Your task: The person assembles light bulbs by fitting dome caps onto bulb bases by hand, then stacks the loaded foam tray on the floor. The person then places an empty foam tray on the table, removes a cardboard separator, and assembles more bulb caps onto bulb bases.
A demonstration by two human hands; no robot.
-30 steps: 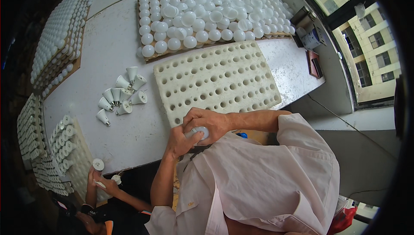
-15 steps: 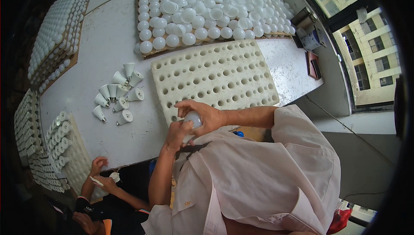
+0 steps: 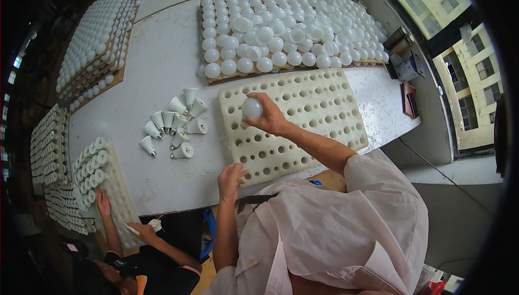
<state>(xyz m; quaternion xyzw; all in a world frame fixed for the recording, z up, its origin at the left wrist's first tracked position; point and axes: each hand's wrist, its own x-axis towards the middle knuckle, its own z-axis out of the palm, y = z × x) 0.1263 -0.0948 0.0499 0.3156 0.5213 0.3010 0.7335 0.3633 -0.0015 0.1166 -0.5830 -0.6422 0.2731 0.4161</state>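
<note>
My right hand [image 3: 269, 115] grips a light bulb [image 3: 252, 108] by its round white dome, above the far left part of a pale foam board [image 3: 303, 112] with rows of holes. The lower end of the bulb is hidden under the dome. At the near left corner of the board, my left hand [image 3: 231, 180] is open, holding nothing, its fingers loosely curved. Left of the board lies a loose group of white lamp bases [image 3: 180, 122] with metal screw ends, some tipped over.
A board of white bulb domes [image 3: 281, 58], with loose ones on top, stands at the back. Stacked trays of domes [image 3: 89, 51] fill the far left. A co-worker's hand [image 3: 103, 203] is by a rack of lamp bases [image 3: 92, 173]. Dark cylinders and a container [image 3: 409, 69] stand by the window.
My hands have come apart. The right carried the bulb forward over the foam board, while the left let go and stayed near its edge. The view shifted; the co-worker's hand reached the rack.
</note>
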